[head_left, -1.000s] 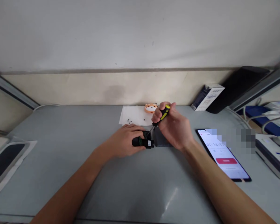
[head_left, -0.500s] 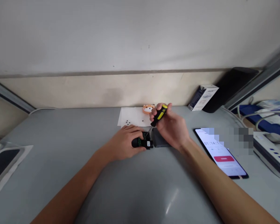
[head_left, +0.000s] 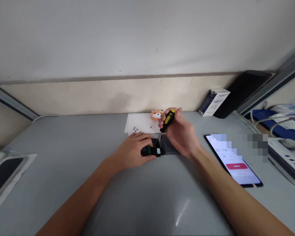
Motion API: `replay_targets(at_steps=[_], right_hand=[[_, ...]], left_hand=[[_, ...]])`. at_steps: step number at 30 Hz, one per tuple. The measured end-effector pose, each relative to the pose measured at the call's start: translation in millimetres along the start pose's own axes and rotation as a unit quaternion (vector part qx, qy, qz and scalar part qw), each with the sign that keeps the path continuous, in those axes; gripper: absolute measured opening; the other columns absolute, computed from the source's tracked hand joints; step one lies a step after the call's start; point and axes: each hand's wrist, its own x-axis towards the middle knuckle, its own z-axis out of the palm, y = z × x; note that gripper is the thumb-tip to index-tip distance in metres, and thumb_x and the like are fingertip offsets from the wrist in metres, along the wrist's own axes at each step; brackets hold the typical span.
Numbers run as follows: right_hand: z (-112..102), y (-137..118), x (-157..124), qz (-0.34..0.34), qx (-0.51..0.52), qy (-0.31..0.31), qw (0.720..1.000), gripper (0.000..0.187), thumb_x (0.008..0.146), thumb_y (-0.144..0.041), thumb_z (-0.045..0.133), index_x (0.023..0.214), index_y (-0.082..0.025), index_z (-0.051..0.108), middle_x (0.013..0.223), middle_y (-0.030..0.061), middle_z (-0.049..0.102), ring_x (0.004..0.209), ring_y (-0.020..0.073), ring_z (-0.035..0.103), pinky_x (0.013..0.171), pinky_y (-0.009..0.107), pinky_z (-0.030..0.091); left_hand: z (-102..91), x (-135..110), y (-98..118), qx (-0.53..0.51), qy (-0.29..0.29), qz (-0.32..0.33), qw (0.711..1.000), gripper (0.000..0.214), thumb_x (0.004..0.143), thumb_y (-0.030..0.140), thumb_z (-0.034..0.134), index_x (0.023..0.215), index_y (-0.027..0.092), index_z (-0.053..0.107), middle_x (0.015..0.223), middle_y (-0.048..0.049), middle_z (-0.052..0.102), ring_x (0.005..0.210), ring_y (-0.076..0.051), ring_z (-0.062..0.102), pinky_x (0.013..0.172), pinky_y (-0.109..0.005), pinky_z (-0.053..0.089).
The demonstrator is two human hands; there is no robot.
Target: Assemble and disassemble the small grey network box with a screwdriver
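Black and plastic-looking, the opened device (head_left: 145, 151) lies mid-table, your left hand (head_left: 135, 151) keeping a grip on it between thumb and fingers. Your right hand (head_left: 179, 133) has its grip wrapped around a black-and-yellow screwdriver (head_left: 167, 121), the slim shaft slanting down into the device. Green circuitry (head_left: 149, 150) is exposed and small dark pieces (head_left: 135, 128), probably screws, lie on smooth white paper (head_left: 140, 120) beyond; work inside seems unfinished, how much remains unclear. Just right sits a flat, grey, boxy object (head_left: 170, 149), partly hidden by your right hand.
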Motion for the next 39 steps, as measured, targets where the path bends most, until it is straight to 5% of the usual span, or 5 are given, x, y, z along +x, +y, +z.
replay_targets(at_steps=[9, 22, 26, 32, 39], right_hand=[[0.9, 1.7, -2.6, -0.010, 0.031, 0.003, 0.999, 0.038, 0.097, -0.052, 0.068, 0.080, -0.024, 0.047, 0.066, -0.0042, 0.042, 0.057, 0.0110, 0.039, 0.058, 0.022, 0.041], [1.7, -0.4, 0.5, -0.020, 0.009, 0.034, 0.999, 0.040, 0.103, -0.060, 0.053, 0.089, -0.024, 0.060, 0.067, -0.0034, 0.043, 0.058, 0.0122, 0.040, 0.057, 0.026, 0.041], [0.0, -4.4, -0.8, -0.017, -0.002, 0.024, 1.000, 0.048, 0.096, -0.062, 0.065, 0.075, -0.024, 0.045, 0.064, -0.0053, 0.037, 0.055, 0.0114, 0.036, 0.055, 0.025, 0.039], [-2.0, -3.7, 0.2, -0.023, -0.048, -0.020, 0.998, 0.033, 0.099, -0.057, 0.063, 0.091, -0.025, 0.059, 0.078, -0.0017, 0.055, 0.069, 0.0122, 0.055, 0.068, 0.026, 0.048], [4.1, -2.9, -3.0, -0.013, -0.035, 0.009, 0.999, 0.040, 0.098, -0.062, 0.061, 0.085, -0.026, 0.051, 0.068, -0.0049, 0.038, 0.057, 0.0122, 0.037, 0.058, 0.026, 0.043]], left_hand=[[1.3, 2.1, 0.0, 0.000, -0.016, -0.013, 1.000, 0.024, 0.090, 0.035, 0.080, 0.102, 0.023, 0.063, 0.124, -0.0047, 0.073, 0.120, -0.028, 0.066, 0.104, -0.044, 0.047], [-0.2, 5.0, 5.9, 0.001, -0.017, -0.049, 0.999, 0.044, 0.087, 0.032, 0.080, 0.124, 0.025, 0.057, 0.130, -0.0054, 0.069, 0.122, -0.029, 0.064, 0.105, -0.045, 0.049], [0.1, 5.6, 4.7, 0.004, -0.016, -0.049, 0.999, 0.034, 0.087, 0.032, 0.080, 0.114, 0.024, 0.060, 0.122, -0.0046, 0.070, 0.114, -0.028, 0.066, 0.104, -0.046, 0.049], [2.5, 4.1, -0.8, 0.015, -0.011, -0.011, 1.000, 0.020, 0.090, 0.035, 0.076, 0.102, 0.024, 0.064, 0.122, -0.0044, 0.070, 0.115, -0.027, 0.066, 0.105, -0.045, 0.048], [4.8, 1.5, -3.1, 0.032, -0.009, 0.002, 0.999, 0.023, 0.092, 0.039, 0.078, 0.104, 0.023, 0.068, 0.128, -0.0065, 0.070, 0.118, -0.028, 0.066, 0.105, -0.046, 0.049]])
